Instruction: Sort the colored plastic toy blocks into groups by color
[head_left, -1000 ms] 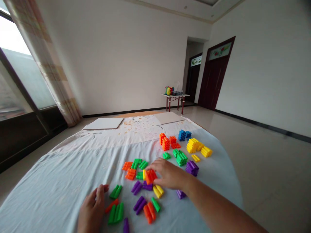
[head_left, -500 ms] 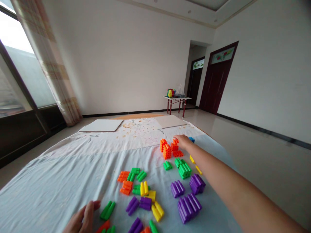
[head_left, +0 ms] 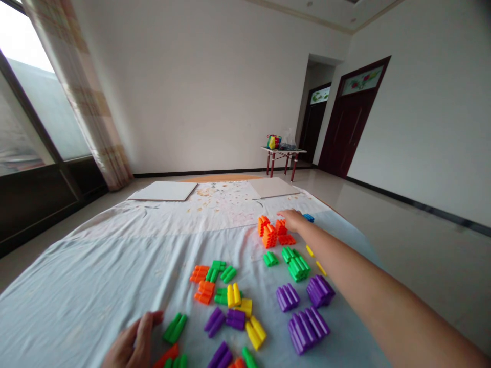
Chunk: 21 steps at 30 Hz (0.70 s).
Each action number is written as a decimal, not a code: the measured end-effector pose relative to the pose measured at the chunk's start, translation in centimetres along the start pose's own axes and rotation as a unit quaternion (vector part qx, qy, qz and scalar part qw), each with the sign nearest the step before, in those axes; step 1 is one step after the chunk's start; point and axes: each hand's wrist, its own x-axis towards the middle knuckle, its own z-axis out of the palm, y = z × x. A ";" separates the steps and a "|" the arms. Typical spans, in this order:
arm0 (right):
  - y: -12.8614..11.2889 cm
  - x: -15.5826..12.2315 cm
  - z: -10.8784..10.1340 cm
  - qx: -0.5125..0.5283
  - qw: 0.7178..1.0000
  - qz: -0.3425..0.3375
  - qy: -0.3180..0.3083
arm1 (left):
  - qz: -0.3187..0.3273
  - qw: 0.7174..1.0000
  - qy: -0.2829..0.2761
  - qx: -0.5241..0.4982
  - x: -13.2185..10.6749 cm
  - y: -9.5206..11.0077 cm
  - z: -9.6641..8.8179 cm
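Note:
My right hand [head_left: 293, 220] reaches to the far right part of the cloth, its fingers closed around an orange building block [head_left: 281, 226] beside other stacked orange blocks [head_left: 269, 236]. The fingers are partly hidden behind the blocks. Low on the left, my left hand [head_left: 134, 340] lies on the cloth with its fingers apart and nothing in them. A green block [head_left: 175, 327] is just right of its fingertips. Between the hands are scattered purple blocks [head_left: 235, 319], yellow blocks [head_left: 255, 332] and more orange blocks [head_left: 204, 292].
Under my right forearm's left side stand joined green blocks [head_left: 298, 268] and purple blocks [head_left: 309, 329]. Thin yellow pieces [head_left: 321, 268] and blue blocks [head_left: 309, 217] lie close to that arm. Two flat boards [head_left: 164, 190] rest at the cloth's far end. A small table [head_left: 284, 151] stands beyond.
The view has tilted and shifted slightly, so the blocks appear a little further right. My right hand stays at the orange blocks and my left hand stays beside the green block.

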 end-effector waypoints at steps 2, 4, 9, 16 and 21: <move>-0.8 -0.6 -1.1 0.005 1.000 -0.012 0.020 | 0.013 1.000 -0.002 0.004 -0.4 1.2 -0.1; -2.3 -1.5 -2.3 0.015 0.998 -0.033 0.042 | 0.014 1.000 0.004 0.003 -0.7 1.9 -0.1; -9.1 -5.9 -3.4 0.099 0.976 -0.189 0.035 | 0.007 1.000 0.007 -0.009 -0.8 1.9 0.1; -19.2 -9.9 0.4 0.110 0.945 -0.298 -0.080 | 0.031 1.000 0.000 -0.003 -1.0 1.7 0.2; -23.4 -9.6 2.9 0.106 0.964 -0.239 -0.051 | 0.054 0.998 -0.018 0.018 -1.2 2.0 0.1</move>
